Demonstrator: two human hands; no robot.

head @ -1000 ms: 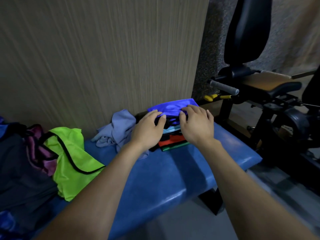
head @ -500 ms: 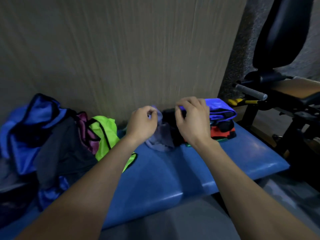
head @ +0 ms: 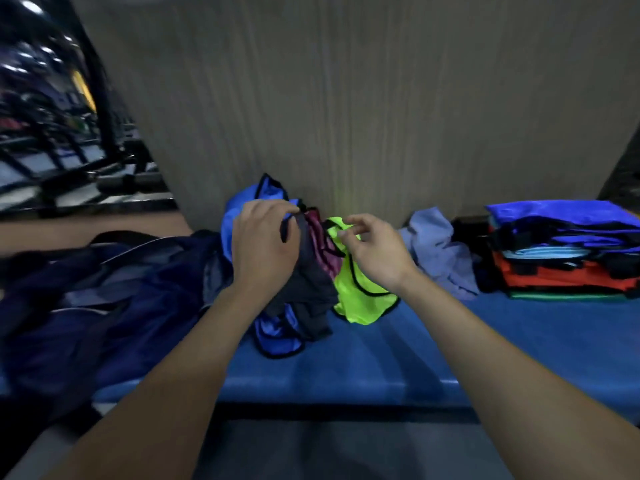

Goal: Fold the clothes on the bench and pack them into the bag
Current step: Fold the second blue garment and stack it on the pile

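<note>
A heap of unfolded clothes lies mid-bench: a dark grey garment (head: 308, 289), a maroon piece (head: 320, 237), a neon yellow-green vest (head: 360, 299) and a blue vest (head: 277, 341). My left hand (head: 263, 247) grips the top edge of the dark grey garment. My right hand (head: 372, 249) hovers over the yellow-green vest with fingers loosely curled, holding nothing. A folded stack (head: 564, 251) topped by a blue garment sits at the right end. A dark navy bag (head: 104, 299) lies at the left.
The padded blue bench (head: 415, 358) stands against a wood-grain wall panel (head: 346, 116). A crumpled pale blue-grey garment (head: 440, 251) lies between heap and stack. Gym equipment (head: 69, 150) shows at the far left.
Both hands left the folded stack and moved left along the bench to the unfolded heap. My left hand took hold of the dark grey garment. The view swung left.
</note>
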